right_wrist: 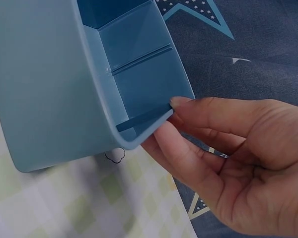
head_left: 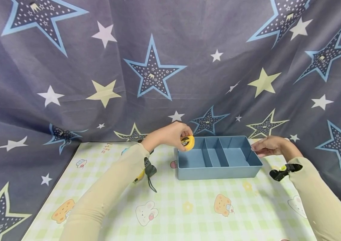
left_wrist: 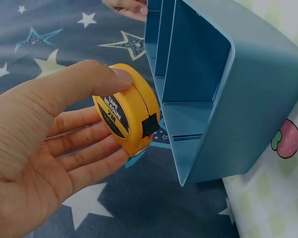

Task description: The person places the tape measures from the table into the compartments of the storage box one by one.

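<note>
- Nearest the camera are the two sleeved forearms, each with a small black camera strapped at the wrist; the left sleeve (head_left: 104, 190) crosses the near left part of the checked mat (head_left: 188, 207), the right sleeve (head_left: 321, 197) runs along its right edge.
- The mat, printed with little cartoon animals, covers the table; a star-patterned cloth (head_left: 158, 67) hangs behind it and falls past its far and side edges.
- The left hand (head_left: 167, 135) holds a yellow tape measure (head_left: 187, 142) just beside the far left corner of the tray. In the left wrist view the thumb (left_wrist: 89, 79) presses on top of the case and the fingers (left_wrist: 89, 148) cup it from below, so the round case sits in a firm pinch with its black label facing outward. It is lifted clear of the mat, level with the tray's rim and not yet inside any compartment.
- The blue tray (head_left: 218, 172) sits toward the far edge of the mat, right of centre. Upright dividers split it into several compartments, and nothing shows inside them.
- The right hand (head_left: 268, 146) is at the tray's far right corner. In the right wrist view the thumb tip (right_wrist: 181, 102) rests on the rim and the fingers (right_wrist: 179, 148) curl against the outer wall, a light pinch that seems meant to keep the tray from sliding.
</note>
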Demonstrator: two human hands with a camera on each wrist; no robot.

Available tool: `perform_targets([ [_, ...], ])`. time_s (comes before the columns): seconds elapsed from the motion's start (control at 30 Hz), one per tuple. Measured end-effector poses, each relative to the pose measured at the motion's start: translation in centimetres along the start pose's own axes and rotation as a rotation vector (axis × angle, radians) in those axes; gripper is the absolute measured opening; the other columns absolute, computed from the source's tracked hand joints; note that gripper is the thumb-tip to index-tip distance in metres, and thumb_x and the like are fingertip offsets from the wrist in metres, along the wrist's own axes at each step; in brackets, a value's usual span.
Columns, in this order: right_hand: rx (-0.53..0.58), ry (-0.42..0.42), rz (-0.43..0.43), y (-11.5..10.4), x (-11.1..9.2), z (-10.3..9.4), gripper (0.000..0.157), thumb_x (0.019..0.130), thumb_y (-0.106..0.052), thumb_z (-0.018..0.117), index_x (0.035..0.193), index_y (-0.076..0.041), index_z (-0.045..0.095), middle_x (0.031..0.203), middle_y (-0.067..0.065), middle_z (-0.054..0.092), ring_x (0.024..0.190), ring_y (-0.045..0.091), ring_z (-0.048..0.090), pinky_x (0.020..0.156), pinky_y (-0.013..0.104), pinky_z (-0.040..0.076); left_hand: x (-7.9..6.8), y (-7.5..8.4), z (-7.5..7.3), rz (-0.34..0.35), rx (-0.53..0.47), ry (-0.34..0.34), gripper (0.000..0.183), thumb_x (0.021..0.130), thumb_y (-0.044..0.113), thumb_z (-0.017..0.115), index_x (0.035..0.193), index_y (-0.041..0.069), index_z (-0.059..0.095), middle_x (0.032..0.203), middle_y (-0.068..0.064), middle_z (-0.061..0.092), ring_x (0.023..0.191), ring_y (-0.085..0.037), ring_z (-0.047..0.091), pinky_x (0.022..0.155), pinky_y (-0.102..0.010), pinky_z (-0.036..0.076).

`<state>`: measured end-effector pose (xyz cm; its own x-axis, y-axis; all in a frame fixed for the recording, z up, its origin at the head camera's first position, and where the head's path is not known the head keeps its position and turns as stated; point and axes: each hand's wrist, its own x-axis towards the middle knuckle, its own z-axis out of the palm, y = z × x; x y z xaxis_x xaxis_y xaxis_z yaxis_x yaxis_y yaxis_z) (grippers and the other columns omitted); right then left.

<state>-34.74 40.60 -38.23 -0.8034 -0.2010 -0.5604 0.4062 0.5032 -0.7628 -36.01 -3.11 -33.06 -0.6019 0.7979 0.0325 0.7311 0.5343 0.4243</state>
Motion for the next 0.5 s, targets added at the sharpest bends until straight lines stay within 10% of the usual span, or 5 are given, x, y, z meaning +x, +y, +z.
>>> perform_targets([
  [0.5,0.019,0.005,0.004,-0.24,-0.02,0.03,0.042,0.097,-0.007,0.065,0.134,0.013,0.057,0.100,-0.005,0.073,0.089,0.008,0.069,0.088,0.032,0.061,0.55,0.03,0.42,-0.046,-0.011,-0.033,0.057,0.074,0.013,0.089,0.125,0.003,0.066,0.117,-0.010,0.070,0.109,-0.023,0.066,0.097,-0.032,0.055],
])
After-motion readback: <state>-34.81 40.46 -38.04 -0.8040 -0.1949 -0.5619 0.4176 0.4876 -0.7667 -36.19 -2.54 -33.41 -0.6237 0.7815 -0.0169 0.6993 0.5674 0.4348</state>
